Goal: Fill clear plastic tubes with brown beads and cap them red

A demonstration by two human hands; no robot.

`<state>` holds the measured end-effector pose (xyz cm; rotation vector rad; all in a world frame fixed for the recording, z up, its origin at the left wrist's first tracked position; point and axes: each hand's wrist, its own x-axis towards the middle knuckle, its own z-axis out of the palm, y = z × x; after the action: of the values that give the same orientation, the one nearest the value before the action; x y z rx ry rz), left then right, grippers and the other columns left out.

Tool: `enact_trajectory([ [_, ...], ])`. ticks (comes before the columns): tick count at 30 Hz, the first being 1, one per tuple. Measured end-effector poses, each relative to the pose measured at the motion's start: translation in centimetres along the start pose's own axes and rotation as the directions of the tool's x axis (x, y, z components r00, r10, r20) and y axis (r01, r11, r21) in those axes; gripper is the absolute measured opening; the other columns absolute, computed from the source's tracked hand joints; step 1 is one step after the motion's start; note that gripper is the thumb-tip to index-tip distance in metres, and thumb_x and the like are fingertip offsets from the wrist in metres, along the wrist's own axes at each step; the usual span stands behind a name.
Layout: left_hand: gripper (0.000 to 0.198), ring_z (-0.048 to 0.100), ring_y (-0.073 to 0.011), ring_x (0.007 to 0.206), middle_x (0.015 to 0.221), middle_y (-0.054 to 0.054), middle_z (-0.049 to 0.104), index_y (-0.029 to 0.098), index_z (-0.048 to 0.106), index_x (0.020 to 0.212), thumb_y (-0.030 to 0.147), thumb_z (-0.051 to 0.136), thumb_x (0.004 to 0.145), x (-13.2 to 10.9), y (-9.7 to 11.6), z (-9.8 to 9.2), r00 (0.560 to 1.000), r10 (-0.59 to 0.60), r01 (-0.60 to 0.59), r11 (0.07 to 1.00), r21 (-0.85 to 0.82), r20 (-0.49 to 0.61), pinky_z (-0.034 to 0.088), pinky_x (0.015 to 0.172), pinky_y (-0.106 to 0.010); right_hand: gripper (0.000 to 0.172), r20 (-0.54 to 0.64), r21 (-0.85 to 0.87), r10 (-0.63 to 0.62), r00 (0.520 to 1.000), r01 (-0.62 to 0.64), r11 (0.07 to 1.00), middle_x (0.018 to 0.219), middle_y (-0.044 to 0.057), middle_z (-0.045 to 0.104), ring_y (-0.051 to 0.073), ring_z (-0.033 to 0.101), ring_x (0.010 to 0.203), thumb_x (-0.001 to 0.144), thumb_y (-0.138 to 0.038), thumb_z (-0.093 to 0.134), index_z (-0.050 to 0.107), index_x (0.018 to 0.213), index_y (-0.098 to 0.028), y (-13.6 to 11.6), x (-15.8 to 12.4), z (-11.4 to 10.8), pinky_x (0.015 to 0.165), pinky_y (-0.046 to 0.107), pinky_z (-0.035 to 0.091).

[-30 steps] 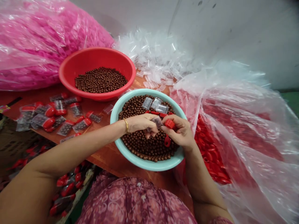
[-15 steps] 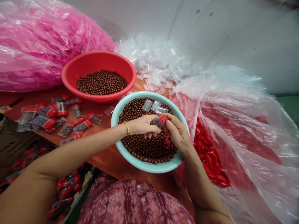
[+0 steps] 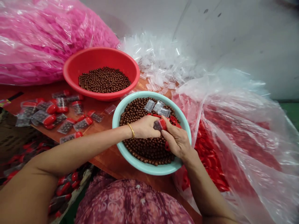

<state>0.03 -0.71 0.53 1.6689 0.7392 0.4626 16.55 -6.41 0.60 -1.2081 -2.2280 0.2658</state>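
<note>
My left hand (image 3: 146, 127), with a gold bangle at the wrist, grips a small clear container (image 3: 159, 124) filled with dark balls. My right hand (image 3: 176, 135) has its thumb and fingers against the container's red cap (image 3: 163, 123). Both hands are over a light blue basin (image 3: 116, 116) of brown balls (image 3: 149, 152). Behind the hands, several clear empty cases (image 3: 163, 112) lie on the balls. Loose red caps (image 3: 173, 119) show beside my right hand, partly covered by it.
A red basin (image 3: 100, 54) of brown balls stands behind. Filled containers (image 3: 66, 126) lie on the table (image 3: 102, 158) at left, more below. Clear cases (image 3: 156, 59) are heaped by the wall. Bags of pink parts (image 3: 56, 34) and red caps (image 3: 210, 158) flank the basins.
The red cap sits closer against my left hand, and my right fingers have shifted around it. More loose red caps show behind my right hand. The whole view has shifted slightly.
</note>
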Motion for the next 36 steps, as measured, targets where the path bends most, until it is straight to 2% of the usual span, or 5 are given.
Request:
enact_trajectory([
  [6, 0.01, 0.038, -0.0083, 0.053, 0.054, 0.005, 0.044, 0.016, 0.044, 0.057, 0.016, 0.054, 0.059, 0.0, 0.2, 0.2, 1.0, 0.021, -0.023, 0.984, 0.176, 0.008, 0.029, 0.049, -0.021, 0.045, -0.023, -0.102, -0.047, 0.999, 0.044, 0.994, 0.066, 0.005, 0.067, 0.016, 0.058, 0.049, 0.089, -0.027, 0.044, 0.051, 0.131, -0.012, -0.1, -0.6, 0.1, 0.049, 0.028, 0.048],
  [16, 0.014, 0.042, -0.009, 0.053, 0.055, 0.005, 0.045, 0.017, 0.043, 0.059, 0.019, 0.057, 0.062, 0.3, 0.8, 0.5, 0.995, 0.078, -0.09, 0.971, 0.22, 0.062, 0.031, 0.051, -0.021, 0.052, -0.16, 0.622, 0.574, 0.803, -0.369, 0.69, 0.072, 0.003, 0.06, 0.01, 0.049, 0.047, 0.091, -0.053, 0.028, 0.064, 0.104, -0.019, -0.1, 2.7, 0.8, 0.046, 0.025, 0.043],
  [24, 0.008, 0.044, -0.0128, 0.05, 0.055, 0.0, 0.049, 0.018, 0.049, 0.063, 0.024, 0.054, 0.065, -0.8, 1.2, 0.8, 0.988, 0.028, -0.093, 0.887, 0.453, 0.149, 0.031, 0.05, -0.024, 0.07, 0.12, 0.623, 0.502, 0.856, -0.459, 0.633, 0.137, 0.006, 0.047, 0.019, 0.042, 0.129, 0.089, -0.061, 0.002, 0.032, 0.141, -0.025, -0.5, 4.0, 2.7, 0.111, 0.04, 0.031],
  [30, 0.021, 0.06, -0.0244, 0.066, 0.068, -0.009, 0.062, 0.015, 0.062, 0.083, 0.028, 0.053, 0.069, -0.7, 0.4, 0.9, 0.992, 0.016, -0.09, 0.766, 0.636, 0.122, 0.041, 0.057, -0.029, 0.072, 0.073, 0.54, 0.387, 0.919, -0.363, 0.759, 0.151, 0.004, 0.028, 0.018, 0.023, 0.14, 0.086, -0.068, 0.013, 0.028, 0.143, -0.025, -0.3, 3.5, 3.3, 0.117, 0.04, 0.012],
  [36, 0.015, 0.062, -0.0217, 0.071, 0.072, -0.005, 0.065, 0.018, 0.06, 0.081, 0.029, 0.053, 0.074, -0.9, 1.7, 0.7, 0.981, 0.128, -0.191, 0.727, 0.659, 0.143, 0.041, 0.058, -0.027, 0.074, 0.078, 0.89, 0.527, 0.846, -0.297, 0.346, 0.12, 0.005, 0.061, 0.025, 0.056, 0.113, 0.078, -0.075, 0.015, 0.058, 0.117, -0.028, -1.1, 4.0, 1.9, 0.093, 0.044, 0.046],
])
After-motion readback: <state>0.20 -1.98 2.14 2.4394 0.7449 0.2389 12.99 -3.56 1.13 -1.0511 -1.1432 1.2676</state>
